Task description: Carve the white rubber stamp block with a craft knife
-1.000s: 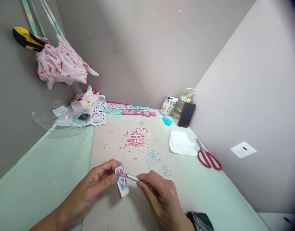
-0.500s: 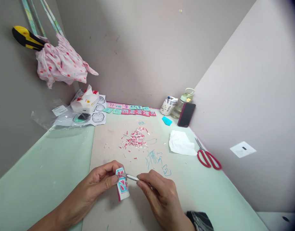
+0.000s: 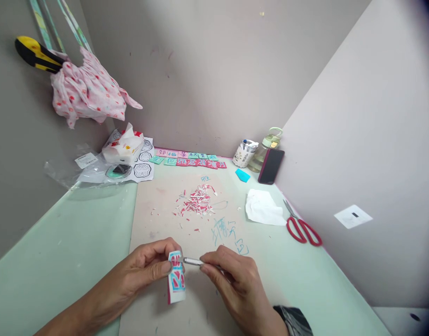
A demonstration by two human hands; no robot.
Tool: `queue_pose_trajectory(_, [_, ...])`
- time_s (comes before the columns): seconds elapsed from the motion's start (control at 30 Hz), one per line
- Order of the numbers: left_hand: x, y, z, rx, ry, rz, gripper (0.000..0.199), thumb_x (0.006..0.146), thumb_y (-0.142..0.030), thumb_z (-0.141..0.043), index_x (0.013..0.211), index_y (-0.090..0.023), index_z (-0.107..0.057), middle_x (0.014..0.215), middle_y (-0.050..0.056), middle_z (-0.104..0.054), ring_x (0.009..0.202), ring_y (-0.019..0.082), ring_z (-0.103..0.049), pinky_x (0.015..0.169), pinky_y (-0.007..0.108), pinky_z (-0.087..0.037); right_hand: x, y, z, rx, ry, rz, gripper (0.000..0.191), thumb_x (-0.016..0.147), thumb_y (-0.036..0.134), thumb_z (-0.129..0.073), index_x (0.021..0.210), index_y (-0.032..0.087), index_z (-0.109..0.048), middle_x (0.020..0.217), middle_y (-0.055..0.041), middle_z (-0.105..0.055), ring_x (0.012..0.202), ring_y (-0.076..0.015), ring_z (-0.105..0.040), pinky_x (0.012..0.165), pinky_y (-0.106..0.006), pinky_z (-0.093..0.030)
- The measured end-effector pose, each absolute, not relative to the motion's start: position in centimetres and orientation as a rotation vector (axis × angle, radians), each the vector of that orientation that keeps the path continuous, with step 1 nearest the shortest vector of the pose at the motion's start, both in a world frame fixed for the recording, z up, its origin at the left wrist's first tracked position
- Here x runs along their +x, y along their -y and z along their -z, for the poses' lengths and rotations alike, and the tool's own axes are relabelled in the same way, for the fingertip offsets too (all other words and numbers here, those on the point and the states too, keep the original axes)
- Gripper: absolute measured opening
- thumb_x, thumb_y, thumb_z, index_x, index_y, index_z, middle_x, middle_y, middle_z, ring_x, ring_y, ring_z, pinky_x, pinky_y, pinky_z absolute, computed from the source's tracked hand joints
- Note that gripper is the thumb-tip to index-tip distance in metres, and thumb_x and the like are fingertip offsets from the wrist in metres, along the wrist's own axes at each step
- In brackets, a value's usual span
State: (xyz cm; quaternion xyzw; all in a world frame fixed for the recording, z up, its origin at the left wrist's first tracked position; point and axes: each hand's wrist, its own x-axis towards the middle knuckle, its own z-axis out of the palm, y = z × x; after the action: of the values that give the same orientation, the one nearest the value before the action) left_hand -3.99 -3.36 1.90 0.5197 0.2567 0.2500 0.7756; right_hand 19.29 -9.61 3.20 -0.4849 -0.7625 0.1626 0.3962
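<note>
Between the thumb and fingers of my left hand (image 3: 153, 263) is a small white block (image 3: 178, 296) with a dark pink side, its top marked with blue lines and carved red patches. My right hand (image 3: 231, 280) is closed around a slim silver craft knife (image 3: 192, 262), held like a pen. The knife's blade end touches the block's upper part, close to my left thumb. Beyond my hands, a heap of red and white shavings (image 3: 200, 199) lies on the beige board (image 3: 154, 196).
Rows of small pink and green tiles with characters (image 3: 200, 162) line the back wall. At right are a white tissue (image 3: 263, 207), red-handled scissors (image 3: 301, 228), a phone (image 3: 271, 166), a bottle (image 3: 258, 161) and a pen cup (image 3: 244, 154). A tissue pack (image 3: 125, 147) stands left.
The block has turned slightly more upright in my left hand and sits a little lower. The knife has dropped slightly with it, its blade still at the block's upper part.
</note>
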Motion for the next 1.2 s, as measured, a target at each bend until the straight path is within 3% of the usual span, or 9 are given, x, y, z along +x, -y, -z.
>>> queue_pose_trajectory(0.57, [-4.28, 3.28, -1.97, 1.137, -0.479, -0.449, 0.036, 0.092, -0.054, -0.069, 0.091, -0.019, -0.06, 0.085, 0.0, -0.048, 0.078, 0.017, -0.04, 0.072, 0.028, -0.032, 19.82, 9.47, -3.24, -1.228, 1.954, -0.512, 0.026, 0.105, 0.032, -0.056, 0.09, 0.019, -0.073, 0.069, 0.0007, -0.065, 0.058, -0.0117, -0.054, 0.055, -0.025, -0.037])
queue_pose_trajectory(1.2, [-3.84, 3.49, -2.01, 1.17, -0.513, -0.542, 0.035, 0.093, -0.055, -0.068, 0.091, -0.02, -0.064, 0.089, 0.001, -0.049, 0.086, 0.019, -0.046, 0.079, 0.029, -0.035, 19.38, 9.47, -2.89, -1.263, 1.843, -0.588, 0.02, 0.102, 0.027, -0.061, 0.089, 0.02, -0.075, 0.071, 0.0004, -0.067, 0.058, -0.0114, -0.056, 0.056, -0.023, -0.041])
